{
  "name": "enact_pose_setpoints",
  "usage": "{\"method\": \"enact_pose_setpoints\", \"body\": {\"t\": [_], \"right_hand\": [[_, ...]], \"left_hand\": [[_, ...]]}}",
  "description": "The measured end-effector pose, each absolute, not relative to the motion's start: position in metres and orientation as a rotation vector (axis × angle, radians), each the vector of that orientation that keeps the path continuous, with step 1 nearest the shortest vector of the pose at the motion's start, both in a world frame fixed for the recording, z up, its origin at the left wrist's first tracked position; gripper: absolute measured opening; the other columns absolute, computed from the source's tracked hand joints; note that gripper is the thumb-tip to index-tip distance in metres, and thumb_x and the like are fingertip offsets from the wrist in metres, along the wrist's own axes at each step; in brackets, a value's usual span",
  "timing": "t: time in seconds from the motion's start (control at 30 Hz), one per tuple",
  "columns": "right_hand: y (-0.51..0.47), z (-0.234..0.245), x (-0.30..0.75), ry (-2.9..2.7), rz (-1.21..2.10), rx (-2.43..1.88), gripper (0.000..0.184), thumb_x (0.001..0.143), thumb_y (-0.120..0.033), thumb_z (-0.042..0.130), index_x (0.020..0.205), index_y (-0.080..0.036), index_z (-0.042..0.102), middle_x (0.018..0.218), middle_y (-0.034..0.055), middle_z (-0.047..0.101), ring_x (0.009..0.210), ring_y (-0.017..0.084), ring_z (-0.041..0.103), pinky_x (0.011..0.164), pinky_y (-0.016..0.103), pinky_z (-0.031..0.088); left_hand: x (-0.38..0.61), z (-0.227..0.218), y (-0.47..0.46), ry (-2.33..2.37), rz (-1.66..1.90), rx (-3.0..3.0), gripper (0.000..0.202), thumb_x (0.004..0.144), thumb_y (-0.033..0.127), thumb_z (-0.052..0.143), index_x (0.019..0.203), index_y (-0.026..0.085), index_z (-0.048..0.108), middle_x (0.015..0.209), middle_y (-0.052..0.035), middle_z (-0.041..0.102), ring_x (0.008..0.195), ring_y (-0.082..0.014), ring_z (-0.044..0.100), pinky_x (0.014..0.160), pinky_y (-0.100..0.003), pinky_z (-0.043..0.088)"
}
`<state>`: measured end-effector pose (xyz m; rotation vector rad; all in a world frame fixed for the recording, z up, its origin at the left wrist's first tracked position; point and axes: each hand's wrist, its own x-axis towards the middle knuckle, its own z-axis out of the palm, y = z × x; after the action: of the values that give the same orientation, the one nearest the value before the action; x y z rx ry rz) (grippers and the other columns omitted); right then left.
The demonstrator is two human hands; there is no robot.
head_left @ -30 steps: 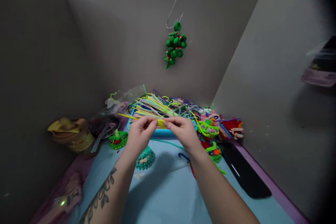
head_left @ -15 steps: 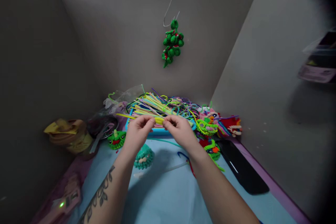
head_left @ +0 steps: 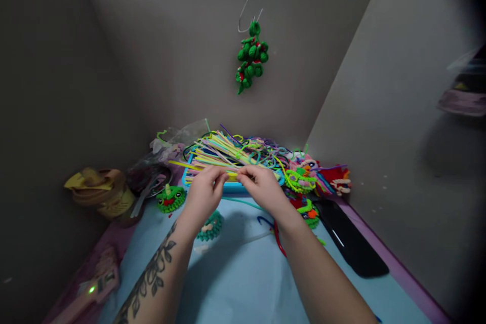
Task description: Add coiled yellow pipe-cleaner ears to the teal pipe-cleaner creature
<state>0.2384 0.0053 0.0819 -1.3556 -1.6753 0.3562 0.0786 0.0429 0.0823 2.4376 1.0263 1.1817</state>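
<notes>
Between my hands is a yellow pipe cleaner (head_left: 232,176), a short stretch of it showing between the fingertips. My left hand (head_left: 207,187) pinches it from the left, and a yellow end sticks out past the left side of that hand. My right hand (head_left: 259,186) pinches it from the right with thumb and forefinger. Both hands are raised in front of a blue tray (head_left: 237,189) heaped with pipe cleaners (head_left: 224,149) in several colours. Partly behind my left wrist lies a teal fuzzy piece (head_left: 211,227) on the table.
A green fuzzy frog-like figure (head_left: 170,198) sits at left, by a yellow-brown container (head_left: 102,193). A glue gun (head_left: 96,283) with a green light lies front left. At right lie a black phone-like slab (head_left: 353,238) and colourful fuzzy figures (head_left: 301,179). Green ornaments (head_left: 252,55) hang from a wire.
My left hand has turned a little, and less of the yellow pipe cleaner shows between the fingertips. The camera view has shifted slightly.
</notes>
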Motion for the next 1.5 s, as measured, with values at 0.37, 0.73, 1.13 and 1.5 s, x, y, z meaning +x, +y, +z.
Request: {"method": "enact_pose_setpoints", "body": {"t": [0.37,0.73,1.13,1.5], "right_hand": [[0.006,0.082,0.240,-1.383,0.701,-1.233,0.011,0.072,-0.025,0.062,0.078,-0.016,0.066,0.068,0.0013,0.065,0.061,0.014,0.057,0.058,0.025,0.044],[0.006,0.080,0.236,-1.438,0.619,-1.194,0.008,0.075,-0.024,0.059,0.077,-0.017,0.062,0.071,0.0015,0.062,0.067,0.014,0.057,0.060,0.024,0.045],[0.003,0.084,0.239,-1.330,0.621,-1.238,0.009,0.066,-0.024,0.067,0.062,-0.017,0.071,0.062,0.0023,0.067,0.060,0.016,0.057,0.057,0.027,0.043],[0.005,0.084,0.238,-1.245,0.732,-1.119,0.013,0.067,-0.029,0.066,0.063,-0.016,0.066,0.059,0.0001,0.063,0.056,0.013,0.054,0.055,0.025,0.042]], "left_hand": [[0.076,0.088,0.042,1.070,1.247,2.352,0.021,0.086,0.021,0.045,0.068,0.017,0.053,0.068,-0.0005,0.055,0.067,-0.0142,0.051,0.062,-0.024,0.037],[0.079,0.089,0.037,1.070,1.253,2.408,0.021,0.087,0.023,0.044,0.071,0.018,0.056,0.069,-0.0018,0.057,0.070,-0.0155,0.051,0.064,-0.026,0.038],[0.083,0.091,0.030,1.032,1.370,2.357,0.018,0.087,0.020,0.046,0.073,0.018,0.057,0.075,-0.0035,0.058,0.074,-0.0160,0.053,0.067,-0.027,0.040],[0.086,0.090,0.031,1.080,1.371,2.090,0.021,0.085,0.027,0.049,0.069,0.017,0.058,0.070,-0.0019,0.060,0.069,-0.0152,0.055,0.060,-0.024,0.041]]}}
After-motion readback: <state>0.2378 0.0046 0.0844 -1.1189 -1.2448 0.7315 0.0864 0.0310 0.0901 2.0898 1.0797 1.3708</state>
